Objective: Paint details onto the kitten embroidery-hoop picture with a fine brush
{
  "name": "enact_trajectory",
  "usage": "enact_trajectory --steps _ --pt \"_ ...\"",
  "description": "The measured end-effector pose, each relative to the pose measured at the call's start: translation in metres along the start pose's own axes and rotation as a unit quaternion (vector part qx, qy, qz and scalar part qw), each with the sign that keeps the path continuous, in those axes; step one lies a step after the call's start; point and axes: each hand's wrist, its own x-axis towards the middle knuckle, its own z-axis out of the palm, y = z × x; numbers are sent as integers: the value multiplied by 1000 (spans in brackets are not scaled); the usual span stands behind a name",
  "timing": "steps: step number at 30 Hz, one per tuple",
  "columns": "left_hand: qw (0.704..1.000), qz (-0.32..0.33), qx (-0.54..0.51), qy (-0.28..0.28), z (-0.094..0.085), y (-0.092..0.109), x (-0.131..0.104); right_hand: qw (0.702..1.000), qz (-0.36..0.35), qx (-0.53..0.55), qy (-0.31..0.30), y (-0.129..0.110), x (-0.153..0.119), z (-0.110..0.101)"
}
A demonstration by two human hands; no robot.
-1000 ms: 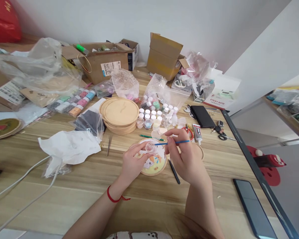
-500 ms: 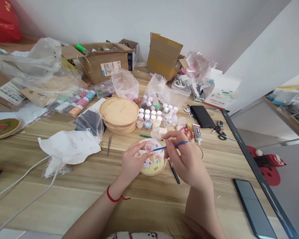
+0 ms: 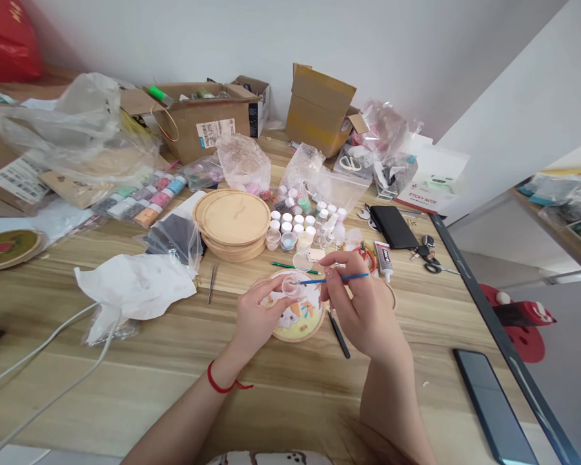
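Between thumb and fingers, my left hand (image 3: 261, 313) grips a small clear cup (image 3: 289, 286). My right hand (image 3: 356, 307) pinches a thin blue paintbrush (image 3: 346, 278), whose tip is at the cup's mouth. Under both lies a round wood-rimmed picture (image 3: 300, 323) with a yellow-green lower part and small orange and grey figures; the cup and my left fingers cover some of it. A black pen-like tool (image 3: 339, 334) rests just right of the picture. Behind it are a green pencil-like stick (image 3: 290, 265) and a clear round lid (image 3: 303, 261).
Round wooden discs (image 3: 235, 219) are stacked behind my left hand, beside several white-capped jars (image 3: 297, 229). A glue tube (image 3: 383, 259) and a black wallet (image 3: 393, 226) lie to the right. Crumpled white paper (image 3: 138, 284) is at left, a phone (image 3: 494, 403) near the right edge.
The blue brush has shifted slightly up and levelled out, its tip now at the cup's mouth. My left hand and the cup have hardly moved.
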Motion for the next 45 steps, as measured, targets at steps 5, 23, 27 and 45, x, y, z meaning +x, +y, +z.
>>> enact_trajectory --steps 5,23,27,45 --pt "1000 -13 -7 1 1 -2 0 999 -1 16 -41 0 -2 -3" --pt "1000 20 8 -3 3 -5 -2 1000 2 -7 18 4 4 3" --pt "1000 16 14 -4 2 -4 -2 1000 8 -25 4 5 2 0" --pt "1000 -4 8 20 -4 -11 9 994 -1 103 -37 17 12 12"
